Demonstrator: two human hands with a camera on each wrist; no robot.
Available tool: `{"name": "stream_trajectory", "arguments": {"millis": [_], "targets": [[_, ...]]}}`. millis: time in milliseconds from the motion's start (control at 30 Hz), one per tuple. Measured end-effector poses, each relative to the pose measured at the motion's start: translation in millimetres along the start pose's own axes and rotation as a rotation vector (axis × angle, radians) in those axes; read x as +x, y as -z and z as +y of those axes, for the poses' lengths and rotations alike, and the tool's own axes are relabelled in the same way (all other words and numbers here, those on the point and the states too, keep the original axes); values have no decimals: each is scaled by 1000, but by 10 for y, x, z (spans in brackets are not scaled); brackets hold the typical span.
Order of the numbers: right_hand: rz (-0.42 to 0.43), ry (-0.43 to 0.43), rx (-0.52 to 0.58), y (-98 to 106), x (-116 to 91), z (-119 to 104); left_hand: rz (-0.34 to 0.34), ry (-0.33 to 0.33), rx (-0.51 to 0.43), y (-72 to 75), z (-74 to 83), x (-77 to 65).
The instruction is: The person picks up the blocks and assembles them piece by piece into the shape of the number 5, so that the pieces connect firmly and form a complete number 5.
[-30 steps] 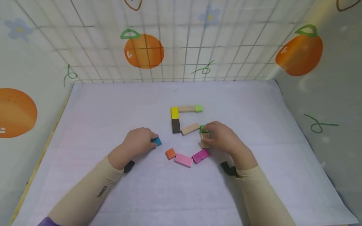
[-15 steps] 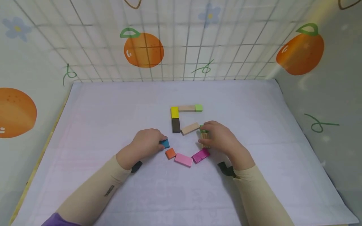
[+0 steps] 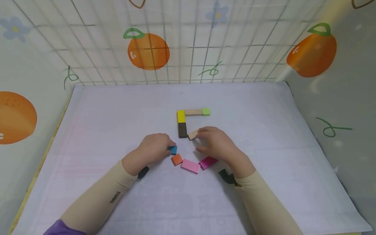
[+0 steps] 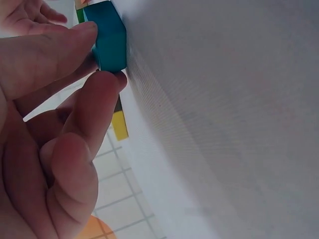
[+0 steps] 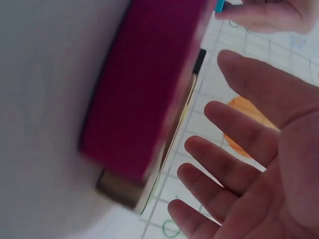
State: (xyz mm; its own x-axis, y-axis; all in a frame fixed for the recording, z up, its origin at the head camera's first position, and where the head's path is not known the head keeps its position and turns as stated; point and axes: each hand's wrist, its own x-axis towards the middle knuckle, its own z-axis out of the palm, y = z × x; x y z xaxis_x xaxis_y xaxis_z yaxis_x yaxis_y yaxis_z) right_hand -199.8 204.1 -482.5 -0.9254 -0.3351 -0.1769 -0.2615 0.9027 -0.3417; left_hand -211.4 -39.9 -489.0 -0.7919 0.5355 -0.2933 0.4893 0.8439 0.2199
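My left hand (image 3: 154, 147) pinches a blue block (image 3: 173, 150) between thumb and fingers; in the left wrist view the blue block (image 4: 110, 40) is on the white cloth. Just below it in the head view lies an orange block (image 3: 177, 159); I cannot tell whether they touch. My right hand (image 3: 215, 143) hovers over the right side of the block outline, fingers spread and holding nothing in the right wrist view. It hides the green block and part of a plain wooden block (image 3: 192, 134). A magenta block (image 3: 208, 163) lies below it, beside a pink block (image 3: 190, 166).
Farther back, a dark block (image 3: 182, 130), a yellow block (image 3: 180, 116), a wooden block (image 3: 194, 112) and a light green block (image 3: 206, 112) form a bracket shape. White cloth (image 3: 117, 107) covers the table. Behind it stands a grid panel (image 3: 188, 58) behind a printed sheet.
My left hand has brought the blue block rightward to near the orange one. My right hand has moved left from the green and wooden blocks, covering part of the slanted wooden block.
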Motion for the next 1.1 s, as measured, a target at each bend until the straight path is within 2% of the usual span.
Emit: {"name": "stream_trajectory", "arguments": {"millis": [367, 600, 833, 1100], "targets": [[-5, 145, -59, -72, 108, -209, -3, -31, 37, 16, 36, 6], [-18, 161, -64, -108, 138, -262, 18, -64, 35, 31, 56, -7], [-11, 219, -109, -126, 153, -282, 46, -81, 27, 4, 42, 3], [-32, 188, -94, -164, 135, -305, 23, -56, 19, -18, 5, -7]]}}
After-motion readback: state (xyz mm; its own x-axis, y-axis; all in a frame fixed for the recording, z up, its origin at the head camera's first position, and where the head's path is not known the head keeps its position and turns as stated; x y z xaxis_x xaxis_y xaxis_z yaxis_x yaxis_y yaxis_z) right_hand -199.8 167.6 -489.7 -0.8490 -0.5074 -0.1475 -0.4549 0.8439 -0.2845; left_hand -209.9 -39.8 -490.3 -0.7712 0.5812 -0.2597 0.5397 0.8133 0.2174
